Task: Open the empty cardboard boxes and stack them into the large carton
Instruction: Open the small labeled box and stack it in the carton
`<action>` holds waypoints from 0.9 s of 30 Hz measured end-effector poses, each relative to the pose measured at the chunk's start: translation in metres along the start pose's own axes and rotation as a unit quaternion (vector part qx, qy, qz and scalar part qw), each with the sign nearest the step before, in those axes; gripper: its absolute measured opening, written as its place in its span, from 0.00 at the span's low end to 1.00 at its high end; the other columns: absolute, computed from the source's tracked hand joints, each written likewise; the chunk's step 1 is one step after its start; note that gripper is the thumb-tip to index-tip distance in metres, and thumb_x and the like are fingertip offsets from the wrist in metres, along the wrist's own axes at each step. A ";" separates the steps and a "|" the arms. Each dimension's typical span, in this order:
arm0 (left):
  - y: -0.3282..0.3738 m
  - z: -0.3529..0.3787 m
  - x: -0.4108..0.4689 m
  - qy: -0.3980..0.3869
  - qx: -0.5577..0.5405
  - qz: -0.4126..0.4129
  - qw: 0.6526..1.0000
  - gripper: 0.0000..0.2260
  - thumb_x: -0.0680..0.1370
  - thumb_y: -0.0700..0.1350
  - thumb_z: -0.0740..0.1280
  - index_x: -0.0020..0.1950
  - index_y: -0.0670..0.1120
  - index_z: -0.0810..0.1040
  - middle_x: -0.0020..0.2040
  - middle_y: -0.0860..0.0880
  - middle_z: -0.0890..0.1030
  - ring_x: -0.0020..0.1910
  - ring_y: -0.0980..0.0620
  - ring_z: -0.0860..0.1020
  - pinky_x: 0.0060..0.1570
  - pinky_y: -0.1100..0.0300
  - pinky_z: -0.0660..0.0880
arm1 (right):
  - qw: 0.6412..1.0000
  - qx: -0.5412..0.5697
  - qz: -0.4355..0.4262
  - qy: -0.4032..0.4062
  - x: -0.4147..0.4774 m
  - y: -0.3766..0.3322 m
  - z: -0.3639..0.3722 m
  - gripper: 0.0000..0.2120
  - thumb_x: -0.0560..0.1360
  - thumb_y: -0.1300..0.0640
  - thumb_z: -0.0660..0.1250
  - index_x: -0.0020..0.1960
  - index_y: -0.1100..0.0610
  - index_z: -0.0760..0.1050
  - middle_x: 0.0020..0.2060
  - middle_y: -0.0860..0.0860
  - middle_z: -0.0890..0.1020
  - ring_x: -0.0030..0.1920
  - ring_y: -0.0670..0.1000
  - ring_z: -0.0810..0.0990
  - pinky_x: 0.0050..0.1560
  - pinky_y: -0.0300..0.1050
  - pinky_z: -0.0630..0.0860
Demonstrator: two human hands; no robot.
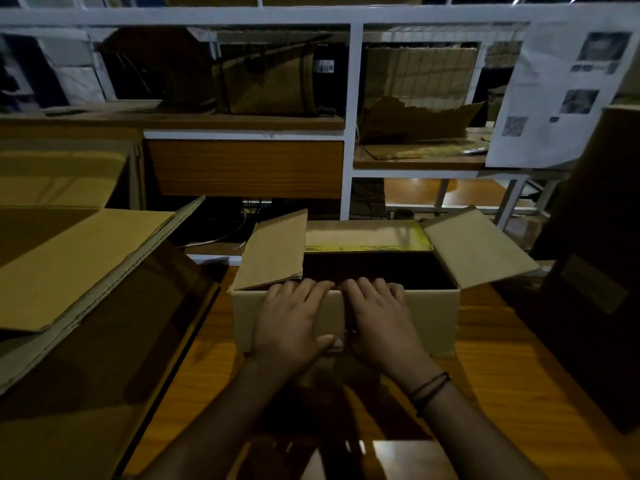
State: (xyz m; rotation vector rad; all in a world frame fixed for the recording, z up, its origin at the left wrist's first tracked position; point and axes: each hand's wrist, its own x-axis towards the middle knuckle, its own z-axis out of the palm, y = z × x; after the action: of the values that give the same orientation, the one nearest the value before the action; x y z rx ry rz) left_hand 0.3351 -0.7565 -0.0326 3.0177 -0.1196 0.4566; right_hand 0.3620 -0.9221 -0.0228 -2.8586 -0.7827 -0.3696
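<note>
Opened: small box (434, 318) on table (502, 393), flaps out. Gripping near rim with left hand (292, 323) and right hand (379, 323), fingers hooked over. Yet to stack into large carton (86, 265), left.

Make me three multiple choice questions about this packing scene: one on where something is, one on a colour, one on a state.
1. Where is the large carton relative to the small box?
A) to its left
B) to its right
C) on top of it

2. What colour is the tape on the small box's far flap?
A) red
B) yellow
C) blue

3. How is the small box's top?
A) taped shut
B) crushed flat
C) open, side flaps spread out

Answers:
1 A, the carton's open flaps lie at the left of the view.
2 B, a yellow strip runs along the far flap.
3 C, the dark inside shows between the spread flaps.
</note>
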 end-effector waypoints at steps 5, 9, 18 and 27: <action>-0.015 -0.017 0.004 -0.023 -0.082 -0.067 0.994 0.43 0.72 0.73 0.66 0.82 0.65 0.51 0.84 0.57 0.39 0.82 0.46 0.51 0.77 0.43 0.56 | 0.999 0.033 -0.006 -0.016 0.004 0.012 -0.003 0.33 0.71 0.39 0.74 0.70 0.44 0.64 0.65 0.44 0.73 0.63 0.48 0.69 0.69 0.50 0.61; -0.035 -0.031 0.008 0.034 -0.092 -0.123 0.988 0.41 0.75 0.73 0.62 0.83 0.62 0.52 0.83 0.53 0.34 0.82 0.46 0.35 0.77 0.38 0.53 | 0.999 0.038 -0.004 -0.015 0.004 0.013 -0.002 0.32 0.70 0.39 0.75 0.69 0.43 0.65 0.64 0.43 0.73 0.63 0.47 0.69 0.70 0.51 0.61; -0.046 -0.019 0.012 -0.041 -0.076 -0.219 0.972 0.49 0.67 0.83 0.50 0.83 0.62 0.49 0.82 0.49 0.30 0.77 0.28 0.31 0.77 0.30 0.42 | 0.999 0.054 0.004 -0.010 0.005 0.014 -0.001 0.31 0.71 0.39 0.75 0.68 0.42 0.65 0.63 0.41 0.73 0.61 0.45 0.69 0.69 0.49 0.60; -0.059 -0.021 0.011 -0.078 -0.066 -0.239 0.966 0.56 0.61 0.87 0.44 0.83 0.59 0.54 0.85 0.44 0.44 0.80 0.30 0.54 0.76 0.34 0.55 | 0.999 0.043 0.013 -0.004 0.006 0.012 0.000 0.31 0.70 0.39 0.75 0.67 0.42 0.65 0.63 0.42 0.73 0.61 0.46 0.69 0.68 0.48 0.61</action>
State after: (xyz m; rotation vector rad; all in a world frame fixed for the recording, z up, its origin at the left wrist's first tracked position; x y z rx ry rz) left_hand 0.3450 -0.6962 -0.0138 2.8067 0.5346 0.1570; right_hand 0.3729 -0.9291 -0.0223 -2.7888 -0.7447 -0.3140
